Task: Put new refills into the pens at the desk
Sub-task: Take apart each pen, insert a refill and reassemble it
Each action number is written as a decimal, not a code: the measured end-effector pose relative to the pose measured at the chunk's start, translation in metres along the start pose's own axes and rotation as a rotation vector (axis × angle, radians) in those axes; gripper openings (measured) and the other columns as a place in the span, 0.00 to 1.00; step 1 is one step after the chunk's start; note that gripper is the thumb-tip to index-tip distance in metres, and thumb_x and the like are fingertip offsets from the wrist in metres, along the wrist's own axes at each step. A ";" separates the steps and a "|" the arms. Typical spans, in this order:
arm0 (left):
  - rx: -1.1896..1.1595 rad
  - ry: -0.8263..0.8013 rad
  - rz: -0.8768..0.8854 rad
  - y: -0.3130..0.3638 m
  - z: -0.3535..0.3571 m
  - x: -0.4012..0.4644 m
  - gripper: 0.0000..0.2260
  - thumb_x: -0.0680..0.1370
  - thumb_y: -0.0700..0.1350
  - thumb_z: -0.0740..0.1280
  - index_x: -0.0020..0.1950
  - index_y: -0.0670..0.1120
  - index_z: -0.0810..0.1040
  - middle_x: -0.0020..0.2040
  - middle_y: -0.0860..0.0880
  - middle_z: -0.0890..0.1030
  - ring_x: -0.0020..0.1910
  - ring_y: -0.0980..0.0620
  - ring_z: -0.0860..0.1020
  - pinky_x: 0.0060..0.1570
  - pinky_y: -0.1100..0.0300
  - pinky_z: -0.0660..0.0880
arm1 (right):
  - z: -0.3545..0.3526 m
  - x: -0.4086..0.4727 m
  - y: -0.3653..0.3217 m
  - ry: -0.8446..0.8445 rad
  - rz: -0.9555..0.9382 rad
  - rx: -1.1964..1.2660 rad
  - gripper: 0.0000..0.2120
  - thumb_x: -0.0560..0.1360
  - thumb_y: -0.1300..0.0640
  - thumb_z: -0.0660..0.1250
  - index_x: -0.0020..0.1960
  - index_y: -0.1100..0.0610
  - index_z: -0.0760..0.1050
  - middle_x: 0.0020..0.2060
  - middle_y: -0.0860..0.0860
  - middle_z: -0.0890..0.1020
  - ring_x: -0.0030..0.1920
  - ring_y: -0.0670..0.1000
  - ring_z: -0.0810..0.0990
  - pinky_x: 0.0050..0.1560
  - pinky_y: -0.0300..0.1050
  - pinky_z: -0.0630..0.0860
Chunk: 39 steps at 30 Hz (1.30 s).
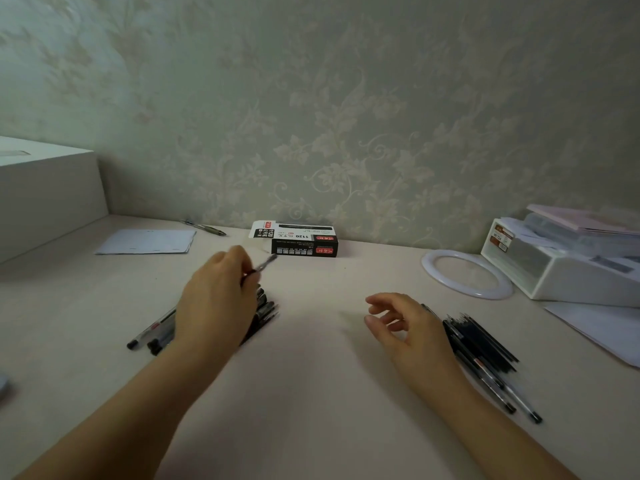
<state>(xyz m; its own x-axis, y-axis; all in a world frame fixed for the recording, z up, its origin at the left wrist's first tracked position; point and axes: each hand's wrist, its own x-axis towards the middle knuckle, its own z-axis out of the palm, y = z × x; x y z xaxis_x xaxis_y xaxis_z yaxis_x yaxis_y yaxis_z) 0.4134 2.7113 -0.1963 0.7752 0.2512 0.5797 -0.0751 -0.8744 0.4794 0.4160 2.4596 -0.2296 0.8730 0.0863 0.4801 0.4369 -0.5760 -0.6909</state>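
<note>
Left hand (214, 299) pinching a pen (261, 266) above the pile of pens (263, 306); right hand (403, 323) loosely open, holding nothing, beside refills (481, 337). Likely light, thin, bendable, so best gripped mid-barrel

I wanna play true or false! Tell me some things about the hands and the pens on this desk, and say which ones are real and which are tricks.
1. The left hand holds a pen in its grip. True.
2. The right hand holds a refill. False: it hovers open and holds nothing.
3. A black and white box sits by the wall. True.
4. The white ring lies on top of the box. False: it lies flat on the desk, far to the right of the box.
5. A bundle of dark refills lies beside the right hand. True.
</note>
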 end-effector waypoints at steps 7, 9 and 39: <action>0.179 -0.208 -0.163 -0.016 0.002 0.001 0.07 0.80 0.46 0.62 0.51 0.44 0.76 0.47 0.45 0.73 0.45 0.44 0.74 0.43 0.51 0.73 | -0.002 0.001 0.003 0.044 -0.027 -0.228 0.04 0.74 0.60 0.71 0.45 0.51 0.82 0.39 0.44 0.79 0.36 0.45 0.76 0.38 0.31 0.70; 0.204 -0.234 -0.168 -0.016 0.003 0.001 0.08 0.80 0.47 0.61 0.52 0.44 0.76 0.48 0.45 0.73 0.46 0.43 0.74 0.45 0.50 0.75 | -0.006 0.002 0.006 0.058 -0.005 -0.319 0.03 0.75 0.58 0.70 0.47 0.51 0.80 0.40 0.44 0.77 0.37 0.45 0.74 0.40 0.37 0.71; -0.276 -0.328 0.224 0.033 0.036 -0.042 0.05 0.77 0.52 0.65 0.46 0.53 0.79 0.39 0.57 0.76 0.36 0.60 0.75 0.39 0.67 0.71 | -0.012 0.008 -0.004 -0.050 0.122 -0.360 0.10 0.80 0.50 0.63 0.44 0.55 0.75 0.42 0.48 0.76 0.42 0.45 0.75 0.42 0.38 0.69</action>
<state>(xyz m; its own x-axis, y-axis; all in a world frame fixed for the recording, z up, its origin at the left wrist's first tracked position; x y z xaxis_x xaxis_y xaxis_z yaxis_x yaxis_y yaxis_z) 0.4010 2.6564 -0.2287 0.8747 -0.1137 0.4711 -0.3917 -0.7383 0.5491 0.4185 2.4526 -0.2163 0.9272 0.0335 0.3731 0.2324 -0.8326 -0.5028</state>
